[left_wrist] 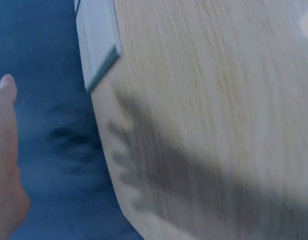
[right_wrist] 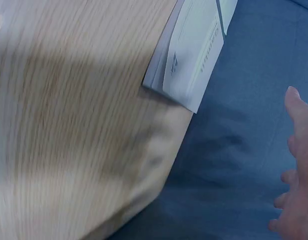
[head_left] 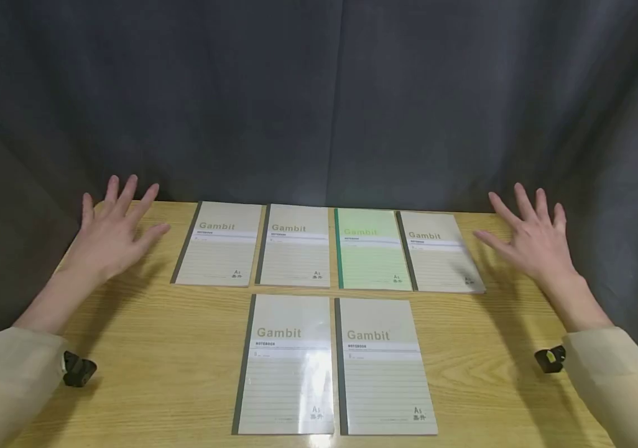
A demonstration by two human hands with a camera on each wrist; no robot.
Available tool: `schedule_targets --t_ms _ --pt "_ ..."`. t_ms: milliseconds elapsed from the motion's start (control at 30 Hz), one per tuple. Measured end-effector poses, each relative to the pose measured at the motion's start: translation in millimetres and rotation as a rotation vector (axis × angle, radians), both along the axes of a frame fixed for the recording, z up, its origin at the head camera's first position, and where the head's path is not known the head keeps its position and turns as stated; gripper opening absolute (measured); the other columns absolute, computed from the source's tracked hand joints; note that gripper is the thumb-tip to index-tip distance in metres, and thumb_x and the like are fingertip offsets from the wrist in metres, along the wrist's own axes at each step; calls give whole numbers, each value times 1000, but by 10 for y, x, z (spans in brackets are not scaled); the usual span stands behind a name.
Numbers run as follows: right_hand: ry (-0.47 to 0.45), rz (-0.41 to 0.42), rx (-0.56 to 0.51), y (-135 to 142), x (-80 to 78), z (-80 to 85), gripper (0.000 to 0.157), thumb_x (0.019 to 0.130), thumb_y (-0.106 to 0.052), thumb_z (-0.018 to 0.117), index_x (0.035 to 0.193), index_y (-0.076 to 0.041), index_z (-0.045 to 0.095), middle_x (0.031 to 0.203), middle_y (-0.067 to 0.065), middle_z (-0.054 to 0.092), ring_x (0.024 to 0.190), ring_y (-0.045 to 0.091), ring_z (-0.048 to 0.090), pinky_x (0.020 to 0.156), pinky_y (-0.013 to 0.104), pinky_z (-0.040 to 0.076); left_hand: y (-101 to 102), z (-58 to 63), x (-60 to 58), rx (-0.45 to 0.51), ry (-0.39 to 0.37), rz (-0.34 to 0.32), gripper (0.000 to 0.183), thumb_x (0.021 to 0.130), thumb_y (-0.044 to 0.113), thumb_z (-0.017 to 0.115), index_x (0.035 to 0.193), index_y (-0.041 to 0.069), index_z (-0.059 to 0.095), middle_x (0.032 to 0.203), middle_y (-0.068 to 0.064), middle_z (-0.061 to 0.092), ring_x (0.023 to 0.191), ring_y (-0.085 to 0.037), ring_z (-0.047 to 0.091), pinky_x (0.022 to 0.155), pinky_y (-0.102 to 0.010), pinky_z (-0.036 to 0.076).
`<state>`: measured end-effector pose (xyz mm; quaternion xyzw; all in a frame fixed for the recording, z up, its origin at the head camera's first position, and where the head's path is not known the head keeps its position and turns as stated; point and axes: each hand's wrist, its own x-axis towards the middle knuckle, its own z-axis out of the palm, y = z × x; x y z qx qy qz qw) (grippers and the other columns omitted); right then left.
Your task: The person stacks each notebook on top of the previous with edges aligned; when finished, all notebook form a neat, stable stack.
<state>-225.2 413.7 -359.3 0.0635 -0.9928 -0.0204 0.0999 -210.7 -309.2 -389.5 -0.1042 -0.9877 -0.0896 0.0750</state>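
Observation:
My left hand [head_left: 107, 239], fingers spread and holding nothing, is beside the leftmost white Gambit notebook [head_left: 221, 249]. On the other side, my right hand [head_left: 540, 239] has its fingers spread too, close to the rightmost white notebook [head_left: 436, 261]. Between those two in the back row lie another white notebook [head_left: 295, 258] and a light green notebook [head_left: 372, 258] with a dark green spine. Two more white notebooks form the front row, one on the left [head_left: 280, 386] and one on the right [head_left: 383, 389]. All the notebooks are closed, covers up.
The wooden table [head_left: 168, 361] carries the notebooks, and both hands cast shadows on it. A dark curtain [head_left: 240, 99] hangs along its back edge and sides. Small black devices sit at the left cuff [head_left: 78, 370] and the right cuff [head_left: 550, 359].

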Motion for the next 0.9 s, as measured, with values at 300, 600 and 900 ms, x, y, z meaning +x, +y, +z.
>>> schedule_targets --t_ms 300,600,900 --pt "-169 -11 -295 -137 -51 -189 86 98 -68 50 166 -34 10 174 20 0 155 59 9 108 88 15 844 165 -121 131 -4 -81 80 103 70 33 166 33 3 176 -7 -2 163 -36 -5 126 -73 8" --pt "-343 -52 -483 -248 -166 -338 87 102 -68 41 166 -27 0 170 31 7 150 62 18 113 83 19 2077 97 -258 472 -140 -234 74 101 75 25 163 44 1 176 4 2 164 -27 3 131 -62 13" --pt "-489 -148 -689 -300 -192 -333 94 98 -77 31 166 -22 -6 120 29 63 105 38 62 102 62 47 3066 -58 -288 906 -462 -317 76 99 77 15 164 42 2 175 13 2 164 -19 6 133 -54 11"
